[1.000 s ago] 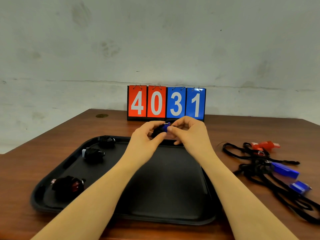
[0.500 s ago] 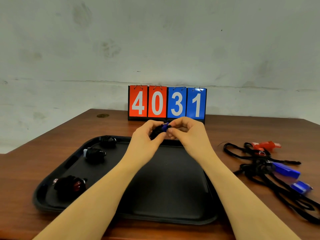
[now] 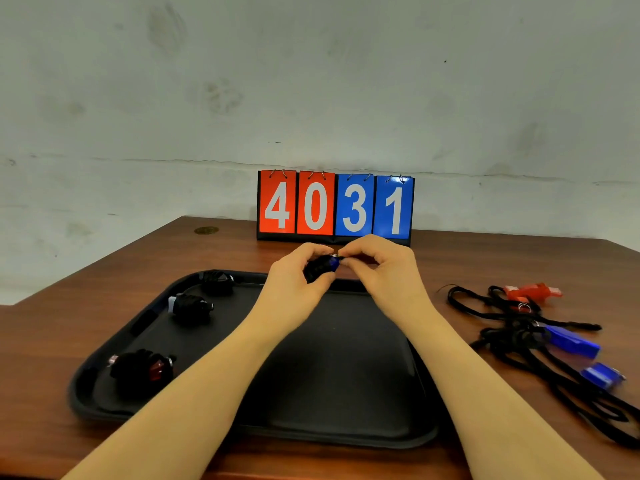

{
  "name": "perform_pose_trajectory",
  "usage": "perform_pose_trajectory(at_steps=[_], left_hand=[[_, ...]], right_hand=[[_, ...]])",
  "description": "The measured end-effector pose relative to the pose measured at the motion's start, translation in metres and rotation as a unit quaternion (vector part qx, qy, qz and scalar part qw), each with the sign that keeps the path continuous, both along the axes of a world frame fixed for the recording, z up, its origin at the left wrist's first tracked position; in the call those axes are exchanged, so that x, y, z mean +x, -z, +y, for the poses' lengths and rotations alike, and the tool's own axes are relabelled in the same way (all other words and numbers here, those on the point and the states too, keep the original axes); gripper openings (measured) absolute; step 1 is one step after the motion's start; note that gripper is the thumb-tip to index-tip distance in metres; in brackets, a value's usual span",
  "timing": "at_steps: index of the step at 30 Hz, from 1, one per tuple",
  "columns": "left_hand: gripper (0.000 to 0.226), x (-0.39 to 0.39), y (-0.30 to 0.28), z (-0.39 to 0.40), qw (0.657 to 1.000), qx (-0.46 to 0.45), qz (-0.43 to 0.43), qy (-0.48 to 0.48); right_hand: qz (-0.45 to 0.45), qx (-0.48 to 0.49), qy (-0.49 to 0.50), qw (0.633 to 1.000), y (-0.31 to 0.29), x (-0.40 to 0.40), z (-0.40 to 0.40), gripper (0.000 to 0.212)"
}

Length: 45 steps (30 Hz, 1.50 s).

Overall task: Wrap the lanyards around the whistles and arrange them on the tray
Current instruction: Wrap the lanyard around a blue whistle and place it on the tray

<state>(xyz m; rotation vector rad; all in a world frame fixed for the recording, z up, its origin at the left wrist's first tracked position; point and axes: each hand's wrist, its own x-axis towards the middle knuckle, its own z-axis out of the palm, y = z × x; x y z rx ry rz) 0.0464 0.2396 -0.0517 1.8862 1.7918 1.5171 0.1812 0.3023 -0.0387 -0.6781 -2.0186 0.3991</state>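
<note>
Above the far edge of the black tray [image 3: 346, 393], my left hand [image 3: 294, 282] grips a blue whistle [image 3: 325, 265] wound in black lanyard. My right hand [image 3: 384, 268] pinches the whistle's metal ring end with thumb and fingertips. Three wrapped whistles lie along the tray's left side: one at the far corner [image 3: 216, 280], one with a white tip [image 3: 190, 306], and a dark red one [image 3: 142, 368] near the front. To the right on the table lie a red whistle [image 3: 533, 292] and two blue whistles [image 3: 571, 341] [image 3: 602, 375] with tangled black lanyards [image 3: 512, 327].
A flip scoreboard [image 3: 334, 207] reading 4031 stands at the back of the brown wooden table [image 3: 69, 323], against a grey wall. A small brass disc [image 3: 206, 230] sits at the table's far left. The loose lanyards trail towards the right edge.
The hands have barely shifted; my right fingers have moved from the whistle's body to its ring end, and the wrapped whistle has turned slightly in my left hand.
</note>
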Motion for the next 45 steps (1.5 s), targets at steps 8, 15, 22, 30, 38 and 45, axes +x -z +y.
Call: perform_pose_trajectory(at_steps=[8,15,22,30,38,45], left_hand=[[0.036,0.0002,0.0025,0.0033,0.997,-0.033,0.065,0.009],[0.010,0.0001,0.0001,0.0042,0.999,-0.028,-0.030,0.032],[0.004,-0.0014,-0.0004,0.0065,0.996,-0.008,-0.084,0.021],[0.003,0.0002,-0.0007,0.0042,0.998,-0.001,-0.064,0.002],[0.004,-0.0001,-0.0010,0.0047,0.998,-0.001,-0.067,0.000],[0.007,0.0018,-0.0008,0.0023,0.999,-0.003,-0.039,-0.003]], right_hand=[[-0.033,0.019,-0.022,0.999,-0.0001,0.0008,0.0033,0.016],[-0.055,0.046,-0.034,0.997,0.0006,0.0009,0.0022,0.014],[-0.047,0.024,-0.044,0.998,0.0031,-0.0042,0.0001,0.010],[-0.035,-0.050,-0.053,0.997,0.0025,-0.0032,0.0014,0.012],[-0.049,-0.047,-0.058,0.996,0.0012,-0.0001,0.0023,0.016],[-0.064,-0.051,-0.064,0.995,-0.0007,0.0008,0.0032,0.012]])
